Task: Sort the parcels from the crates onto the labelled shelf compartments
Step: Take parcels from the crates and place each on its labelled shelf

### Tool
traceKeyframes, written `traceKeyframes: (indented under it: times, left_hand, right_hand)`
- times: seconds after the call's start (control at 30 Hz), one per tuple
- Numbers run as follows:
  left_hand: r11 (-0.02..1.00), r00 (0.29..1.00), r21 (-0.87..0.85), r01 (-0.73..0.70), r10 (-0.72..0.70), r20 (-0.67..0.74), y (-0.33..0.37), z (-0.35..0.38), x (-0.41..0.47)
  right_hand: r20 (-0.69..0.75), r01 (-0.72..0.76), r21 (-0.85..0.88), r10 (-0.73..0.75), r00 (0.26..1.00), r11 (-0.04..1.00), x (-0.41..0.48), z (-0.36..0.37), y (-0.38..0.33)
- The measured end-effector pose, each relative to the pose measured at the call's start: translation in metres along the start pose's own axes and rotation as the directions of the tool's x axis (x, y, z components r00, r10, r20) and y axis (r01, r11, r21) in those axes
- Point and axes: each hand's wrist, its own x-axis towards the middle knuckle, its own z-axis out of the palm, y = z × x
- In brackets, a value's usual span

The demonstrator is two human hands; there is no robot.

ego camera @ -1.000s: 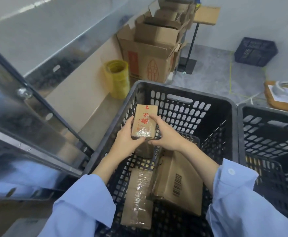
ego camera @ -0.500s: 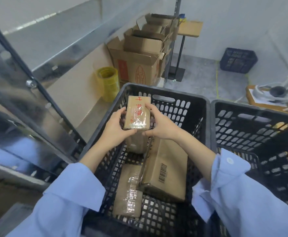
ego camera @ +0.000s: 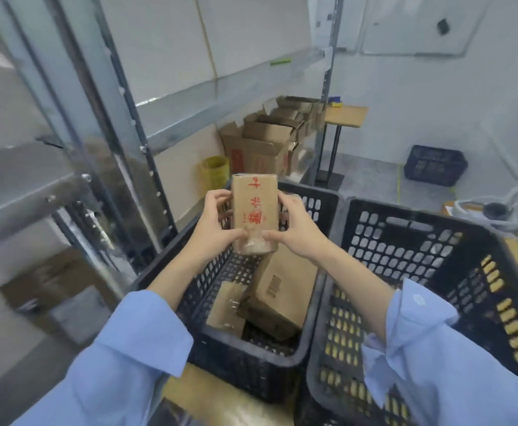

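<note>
A small brown taped parcel (ego camera: 254, 210) with red writing is held upright above the left black crate (ego camera: 245, 367). My left hand (ego camera: 213, 222) grips its left side and my right hand (ego camera: 296, 229) grips its right side and lower edge. Inside that crate lie a larger cardboard box with a barcode (ego camera: 282, 290) and a flat taped parcel (ego camera: 228, 305). The right black crate (ego camera: 417, 247) stands beside it; I see no parcel inside. The metal shelf unit (ego camera: 67, 167) rises on the left, with a blurred box (ego camera: 52, 278) on a lower level.
Open cardboard boxes (ego camera: 260, 146) and a yellow tape roll (ego camera: 216, 172) sit on the shelf at the back. A small wooden stand (ego camera: 345, 116) and another dark crate (ego camera: 434, 164) are on the floor beyond. A white fan-like object (ego camera: 494, 213) lies at the right.
Both hands have lifted the small parcel up out of the left crate, and my view has tilted upward, showing more of the shelf and wall.
</note>
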Motion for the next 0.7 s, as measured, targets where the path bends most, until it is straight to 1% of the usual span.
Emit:
traceKeyframes:
  times: [0.1,0.17,0.23,0.33,0.43,0.57,0.7]
  left_hand:
    - [0.998,0.994,0.029,-0.058,0.060,-0.093,0.021,0.004,-0.040]
    - [0.998,0.990,0.030,-0.063,0.066,-0.126,0.033,0.004,-0.067]
    - [0.999,0.985,0.011,-0.044,0.046,-0.169,0.044,0.002,-0.096]
    - [0.997,0.964,-0.072,-0.021,0.001,-0.265,0.058,0.001,-0.139]
    - [0.996,0.937,-0.083,0.025,-0.053,-0.344,0.069,0.000,-0.176]
    - [0.992,0.882,-0.095,0.079,-0.114,-0.457,0.080,-0.003,-0.217]
    - [0.984,0.825,-0.163,0.070,-0.149,-0.545,0.088,-0.010,-0.253]
  right_hand:
    - [-0.013,0.099,0.012,-0.099,0.995,0.995,-0.036,0.001,-0.012]
    - [0.007,0.172,0.028,-0.172,0.985,0.985,-0.061,0.002,-0.019]
    - [0.039,0.261,0.000,-0.261,0.965,0.965,-0.085,0.002,-0.026]
    - [0.067,0.389,-0.058,-0.385,0.921,0.920,-0.114,0.004,-0.033]
    - [0.094,0.456,-0.089,-0.448,0.889,0.885,-0.139,0.010,-0.039]
    - [0.121,0.577,-0.141,-0.565,0.817,0.804,-0.166,0.023,-0.052]
    - [0.133,0.670,-0.148,-0.657,0.742,0.727,-0.184,0.037,-0.074]
